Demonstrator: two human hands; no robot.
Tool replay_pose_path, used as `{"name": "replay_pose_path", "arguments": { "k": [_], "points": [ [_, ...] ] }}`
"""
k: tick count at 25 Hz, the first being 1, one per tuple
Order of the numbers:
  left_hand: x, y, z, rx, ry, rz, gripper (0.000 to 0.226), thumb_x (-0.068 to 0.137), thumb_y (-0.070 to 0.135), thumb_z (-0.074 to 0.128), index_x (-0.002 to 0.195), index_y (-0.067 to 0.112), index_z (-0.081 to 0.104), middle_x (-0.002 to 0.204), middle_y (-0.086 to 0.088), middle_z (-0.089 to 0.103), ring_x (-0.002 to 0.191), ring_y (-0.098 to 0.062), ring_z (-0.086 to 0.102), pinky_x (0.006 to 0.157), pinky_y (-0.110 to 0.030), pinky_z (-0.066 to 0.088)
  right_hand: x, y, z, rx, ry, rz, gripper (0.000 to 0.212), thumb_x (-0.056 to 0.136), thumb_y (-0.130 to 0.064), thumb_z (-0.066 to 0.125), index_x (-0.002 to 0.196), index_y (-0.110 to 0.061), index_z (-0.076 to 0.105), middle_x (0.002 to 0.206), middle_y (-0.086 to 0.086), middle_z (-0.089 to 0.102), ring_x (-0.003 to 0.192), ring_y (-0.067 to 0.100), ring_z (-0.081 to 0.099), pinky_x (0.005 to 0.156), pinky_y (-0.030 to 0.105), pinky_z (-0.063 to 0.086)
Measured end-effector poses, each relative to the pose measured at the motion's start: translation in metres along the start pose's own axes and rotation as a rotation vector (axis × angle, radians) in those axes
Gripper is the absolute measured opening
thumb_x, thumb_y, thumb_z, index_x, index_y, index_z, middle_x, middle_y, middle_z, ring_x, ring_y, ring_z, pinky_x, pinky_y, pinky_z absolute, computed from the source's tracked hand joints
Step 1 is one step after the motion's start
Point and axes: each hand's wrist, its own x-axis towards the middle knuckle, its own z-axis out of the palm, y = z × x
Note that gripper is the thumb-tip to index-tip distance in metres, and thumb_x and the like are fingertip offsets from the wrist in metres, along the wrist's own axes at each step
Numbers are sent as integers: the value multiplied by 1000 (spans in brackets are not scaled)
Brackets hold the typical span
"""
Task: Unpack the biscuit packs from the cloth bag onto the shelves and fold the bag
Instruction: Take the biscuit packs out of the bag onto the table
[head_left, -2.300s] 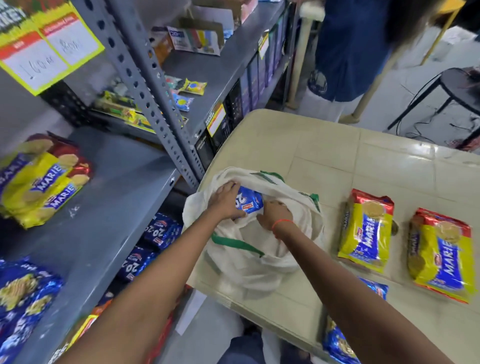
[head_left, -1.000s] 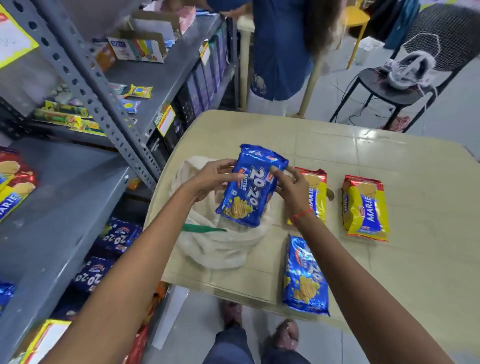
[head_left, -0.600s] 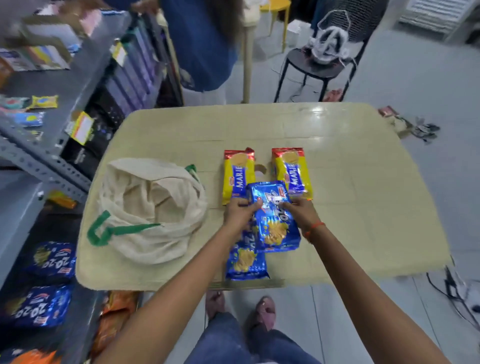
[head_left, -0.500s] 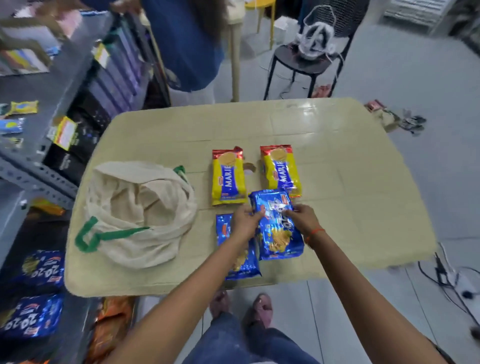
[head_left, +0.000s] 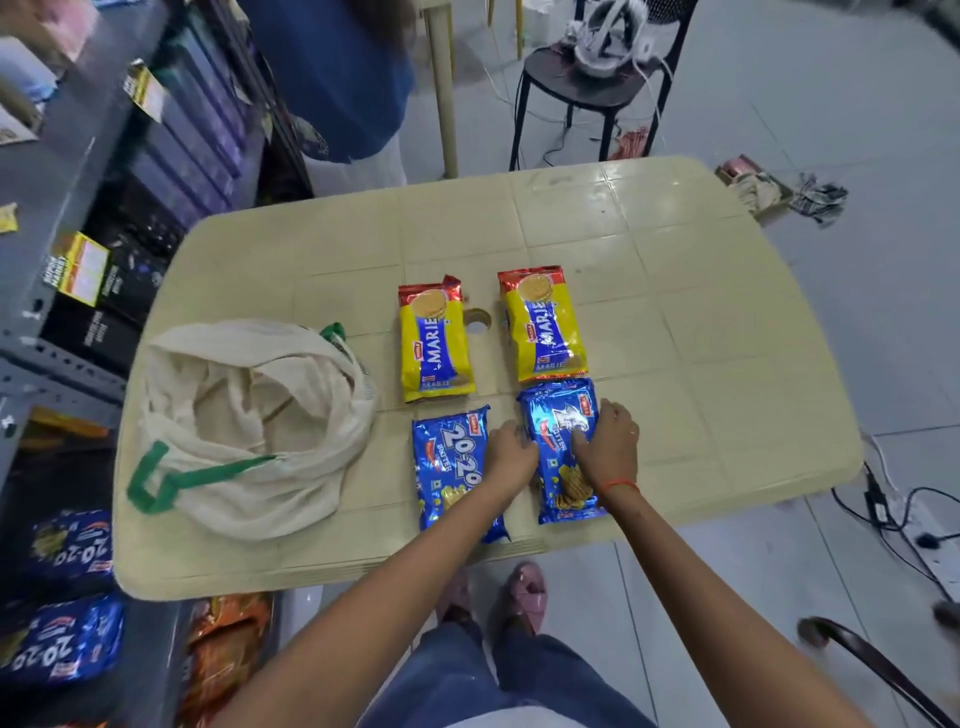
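Now left hand (head_left: 511, 449) and right hand (head_left: 609, 448) in grip on blue biscuit pack (head_left: 556, 410)

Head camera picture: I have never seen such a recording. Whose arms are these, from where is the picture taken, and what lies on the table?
There is no machine here. A person wears one camera on the head, so it looks down along that person's own bare arms. On the beige plastic table lie a slack cream cloth bag with green handles, a left yellow Marie biscuit pack, a right yellow Marie biscuit pack and two blue packs. The left hand and the right hand hold the right blue 20-20 biscuit pack by its sides, flat on the table. The left blue 20-20 biscuit pack is not held. Grey metal shelves stand at the left.
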Motion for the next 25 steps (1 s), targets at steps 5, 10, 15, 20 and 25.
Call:
{"name": "replay_pose_path", "arguments": {
  "k": [5,10,15,20,25],
  "points": [
    [11,0,-51,-160,306,89,22,88,7,52,108,6,61,110,-13,67,99,-29,63,76,-30,47,-4,-52,15,210,-92,-210,43,87,-18,59,124,1,52,124,21,57,118,34,51,97,37,39],
    [47,1,-109,-10,495,33,40,87,16,58,125,7,50,128,-15,55,119,-32,51,94,-37,43,25,-108,33,321,-351,-112,52,89,-22,61,132,1,44,133,21,54,118,33,56,97,39,45],
    [84,7,-139,-134,184,-68,52,93,21,55,139,5,38,140,-18,50,122,-32,55,98,-39,47,58,-143,48,329,-472,-52,52,96,-22,49,139,1,33,145,17,42,131,32,44,102,37,40],
    [95,7,-143,-231,158,-38,39,90,16,57,129,7,54,125,-18,63,108,-32,64,96,-47,52,55,-148,54,551,-530,-56,44,95,-12,47,137,-4,37,135,19,54,120,32,56,96,39,47],
    [84,46,-125,-297,176,142,38,92,17,55,130,13,53,120,-8,65,107,-25,64,92,-41,54,69,-144,11,547,-270,-158,48,96,-20,48,141,-10,35,136,9,52,116,22,57,94,34,48]
  ]
}}
